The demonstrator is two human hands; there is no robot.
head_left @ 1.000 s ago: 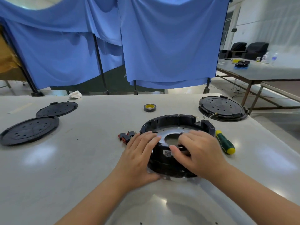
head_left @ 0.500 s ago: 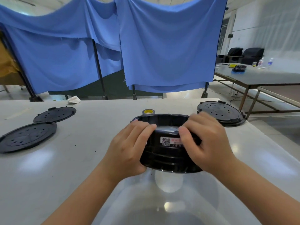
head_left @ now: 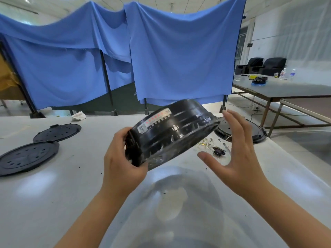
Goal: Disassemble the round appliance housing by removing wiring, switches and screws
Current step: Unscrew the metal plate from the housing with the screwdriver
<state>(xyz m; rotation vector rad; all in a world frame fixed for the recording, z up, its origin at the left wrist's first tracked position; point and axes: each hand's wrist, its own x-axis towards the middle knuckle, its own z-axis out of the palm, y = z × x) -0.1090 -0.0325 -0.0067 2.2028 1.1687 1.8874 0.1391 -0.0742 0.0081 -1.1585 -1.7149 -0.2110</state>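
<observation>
The left hand [head_left: 123, 163] is gripping the black housing [head_left: 172, 129] by its lower edge, tilting it, probably for inspection. The right hand [head_left: 238, 154] is hovering beside it, fingers spread, holding nothing.

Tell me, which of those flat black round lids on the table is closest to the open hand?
The perforated lid at the right, partly hidden behind the open right hand. The other two lids lie far off at the table's left side.

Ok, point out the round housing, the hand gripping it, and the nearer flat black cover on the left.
round housing [head_left: 172, 129], head view, its ribbed side wall.
left hand [head_left: 121, 163], head view, back of the hand.
flat black cover [head_left: 26, 156], head view, its perforated top face.
</observation>
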